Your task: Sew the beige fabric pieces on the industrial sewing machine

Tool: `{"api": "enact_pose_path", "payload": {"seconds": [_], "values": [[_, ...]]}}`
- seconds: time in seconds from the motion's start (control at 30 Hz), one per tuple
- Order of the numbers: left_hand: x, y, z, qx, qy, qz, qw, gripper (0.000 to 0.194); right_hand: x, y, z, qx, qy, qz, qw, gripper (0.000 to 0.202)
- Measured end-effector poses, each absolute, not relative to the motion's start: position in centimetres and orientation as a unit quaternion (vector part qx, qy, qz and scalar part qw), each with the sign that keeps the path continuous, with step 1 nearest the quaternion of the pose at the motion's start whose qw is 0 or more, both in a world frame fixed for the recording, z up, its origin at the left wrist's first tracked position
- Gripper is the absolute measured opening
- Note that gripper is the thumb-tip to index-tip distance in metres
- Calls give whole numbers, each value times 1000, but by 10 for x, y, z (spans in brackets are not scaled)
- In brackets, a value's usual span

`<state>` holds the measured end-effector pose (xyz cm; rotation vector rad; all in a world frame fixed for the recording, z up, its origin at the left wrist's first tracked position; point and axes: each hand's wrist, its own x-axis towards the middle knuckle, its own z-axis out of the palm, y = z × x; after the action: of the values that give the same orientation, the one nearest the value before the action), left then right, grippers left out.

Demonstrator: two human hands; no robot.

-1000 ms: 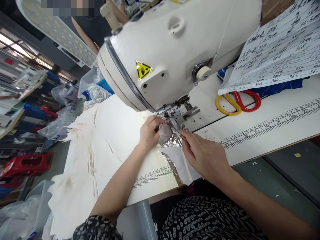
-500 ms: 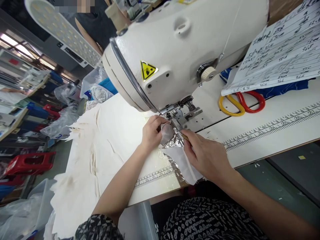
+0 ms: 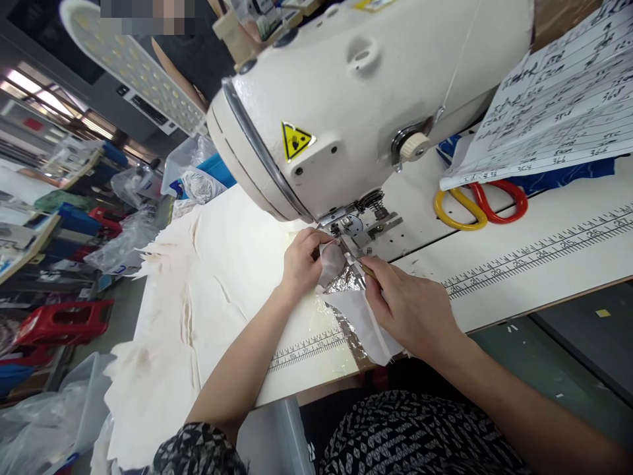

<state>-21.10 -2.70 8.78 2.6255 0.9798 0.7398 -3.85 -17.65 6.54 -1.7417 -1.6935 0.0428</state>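
My left hand (image 3: 301,264) is closed at the front of the sewing machine (image 3: 341,112), its fingertips pinching the edge of a small white fabric piece (image 3: 332,259) by the presser foot. Another part of white fabric (image 3: 368,323) hangs toward the table's front edge, over shiny clear film (image 3: 346,280). Gripped in my right hand (image 3: 415,307) is a slim metal tool (image 3: 350,247) with a brownish handle, its tip close to the presser foot. The tool's exact kind is not clear, as my fingers cover part of it.
Scissors with yellow and red handles (image 3: 482,206) lie at the right, partly under a handwritten sheet (image 3: 558,105). Rulers (image 3: 539,257) run along the table's front. A large off-white sheet of material (image 3: 163,336) covers the left side. Another person (image 3: 198,49) is behind the machine.
The view has shifted very slightly. Both hands, the fabric and the metal tool keep nearly the same positions at the presser foot.
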Motion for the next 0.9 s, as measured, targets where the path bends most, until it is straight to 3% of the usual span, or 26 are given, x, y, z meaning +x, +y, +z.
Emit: {"api": "enact_pose_path", "payload": {"seconds": [0.37,0.57,0.9], "values": [[-210,-28,89,902,319,262,130,7,-40,-177,66,-675,-667,-2,314,39],[-207,-28,92,895,371,209,131,11,-41,-177,64,-679,-674,6,291,39],[-209,-22,90,874,381,229,197,8,-40,-177,62,-672,-670,-4,317,38]]}}
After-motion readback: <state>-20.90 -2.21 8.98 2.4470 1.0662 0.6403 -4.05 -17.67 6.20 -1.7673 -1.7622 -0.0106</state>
